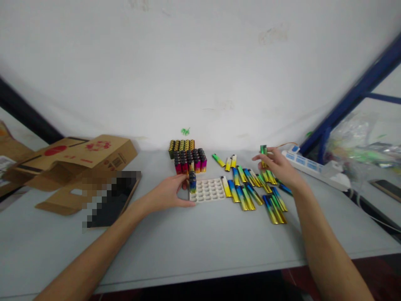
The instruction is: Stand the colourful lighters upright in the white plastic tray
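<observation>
A white tray (208, 200) with rows of holes lies on the table. A short column of dark-topped blue and yellow lighters (193, 184) stands upright at its left end. My left hand (169, 191) grips that end, thumb at the front corner and fingers by the standing lighters. To the right, my right hand (275, 162) is closed on a green lighter (263, 149), held upright over the loose pile. Several blue, green and yellow lighters (247, 198) lie flat between the tray and my right hand. One whitish-yellow lighter (225, 187) lies along the tray's right edge.
Behind the tray stand blocks of upright pink-red lighters (189, 163) and yellow-topped ones (181, 146). Left are an opened cardboard box (90, 152) and a dark flat device (114, 205), partly pixelated. Right is a white power strip (316, 169) with cables. A wall rises behind.
</observation>
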`<action>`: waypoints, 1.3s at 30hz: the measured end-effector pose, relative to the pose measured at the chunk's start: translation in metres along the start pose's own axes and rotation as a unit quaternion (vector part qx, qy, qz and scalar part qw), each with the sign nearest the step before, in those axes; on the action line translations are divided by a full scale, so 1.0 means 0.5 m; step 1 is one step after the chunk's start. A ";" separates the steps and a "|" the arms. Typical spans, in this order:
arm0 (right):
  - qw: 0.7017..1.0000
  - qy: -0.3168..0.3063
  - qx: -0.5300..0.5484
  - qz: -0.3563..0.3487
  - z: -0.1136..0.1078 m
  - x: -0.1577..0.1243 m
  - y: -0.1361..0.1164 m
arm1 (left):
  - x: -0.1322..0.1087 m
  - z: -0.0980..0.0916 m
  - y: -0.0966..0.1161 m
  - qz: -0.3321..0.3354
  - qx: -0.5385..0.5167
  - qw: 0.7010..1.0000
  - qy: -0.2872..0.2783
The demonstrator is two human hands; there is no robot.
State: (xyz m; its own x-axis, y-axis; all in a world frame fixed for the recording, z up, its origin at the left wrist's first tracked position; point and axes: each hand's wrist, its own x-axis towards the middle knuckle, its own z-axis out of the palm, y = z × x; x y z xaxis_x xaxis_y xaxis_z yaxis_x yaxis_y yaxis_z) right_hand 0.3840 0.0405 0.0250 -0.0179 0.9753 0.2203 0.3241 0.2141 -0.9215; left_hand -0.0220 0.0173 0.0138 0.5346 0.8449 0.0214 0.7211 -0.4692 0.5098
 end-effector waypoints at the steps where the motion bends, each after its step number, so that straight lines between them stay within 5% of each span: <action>1: 0.998 -0.038 0.050 -0.007 0.025 -0.006 -0.012 | 0.000 0.000 0.000 0.001 -0.002 1.000 0.001; 6: 0.948 -0.201 0.247 0.021 0.143 -0.037 -0.048 | 0.000 0.002 -0.002 0.009 -0.011 1.000 0.005; 13: 0.894 -0.218 0.366 0.137 0.236 -0.062 -0.064 | 0.000 0.004 -0.004 0.018 -0.024 1.000 0.006; 25: 0.891 -0.146 0.387 0.187 0.249 -0.064 -0.060 | 0.000 0.003 -0.001 0.019 -0.019 1.000 0.007; 39: 0.895 -0.173 0.375 0.168 0.259 -0.069 -0.071 | 0.000 0.002 -0.001 0.017 -0.013 1.000 0.001</action>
State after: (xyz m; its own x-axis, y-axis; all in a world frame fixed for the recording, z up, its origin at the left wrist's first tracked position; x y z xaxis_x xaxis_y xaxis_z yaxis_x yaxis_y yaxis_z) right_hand 0.2505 0.0062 0.0088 -0.3730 0.9221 -0.1030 -0.3575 -0.2453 -0.9011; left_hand -0.0216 0.0173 0.0128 0.5583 0.8286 0.0407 0.6904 -0.4913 0.5311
